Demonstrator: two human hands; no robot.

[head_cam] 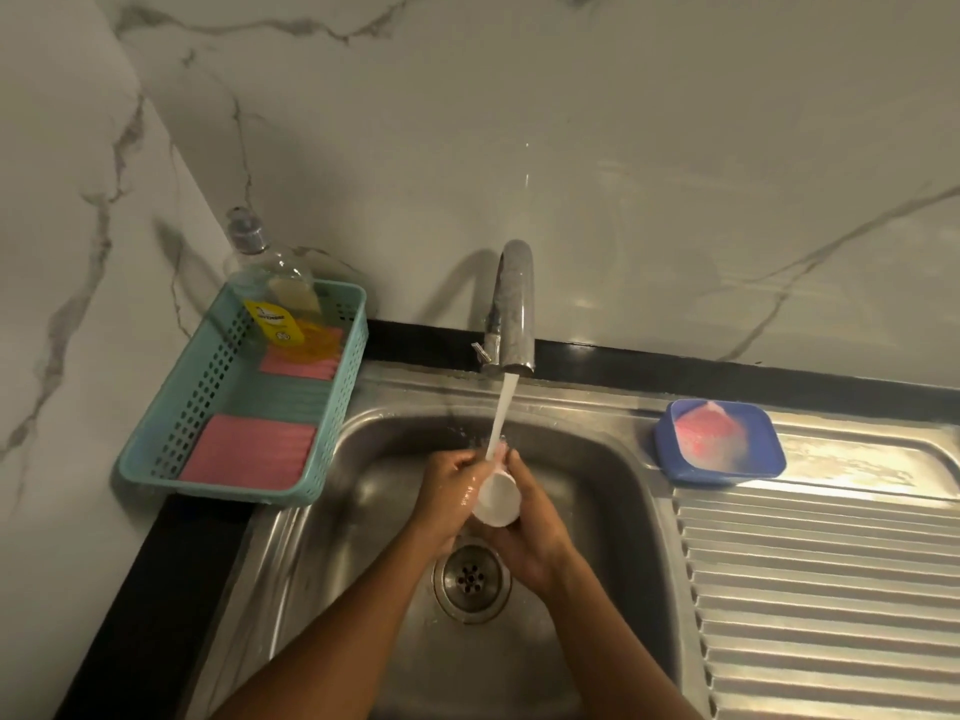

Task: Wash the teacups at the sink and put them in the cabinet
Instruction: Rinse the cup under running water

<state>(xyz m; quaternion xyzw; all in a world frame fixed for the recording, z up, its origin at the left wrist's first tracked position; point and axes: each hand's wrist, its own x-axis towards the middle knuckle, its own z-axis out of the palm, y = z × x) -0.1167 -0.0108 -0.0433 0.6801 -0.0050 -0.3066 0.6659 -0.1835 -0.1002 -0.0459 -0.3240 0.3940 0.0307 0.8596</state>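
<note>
Over the drain (470, 579), dead centre of the basin (363, 491), both hands are wrapped round a white teacup (496, 504). See the left hand (451, 485): fingers curled round the cup's left flank, wet and shining. And the right hand (527, 537) cradles it from the right and underneath.

A two-handed clasp, and that makes sense to me. A small wet cup is slippery, so one hand can steady while the other rubs. The cup sits tilted between the palms, though I cannot tell whether its mouth or its base faces near.

Water (503, 407) drops in a white stream straight onto the cup's far end, where the fingers meet. It's held there, I'd judge, so the flow does the rinsing and the run-off goes right down the drain, just on the near side of the hands. Above, the chrome tap (511, 304) arches out from the marble wall (675, 174).

Out on the left counter corner, a teal basket (208, 387) holds pink sponges (249, 452) and a bottle of yellow dish liquid (272, 298), all close by for an easy reach. Right of the basin, a blue tub (670, 449) with something pink inside sits at the far end of the ribbed draining board (821, 589). Those ribs look the likely landing spot for a rinsed cup. No cabinet in view, so washing is the step in hand.
</note>
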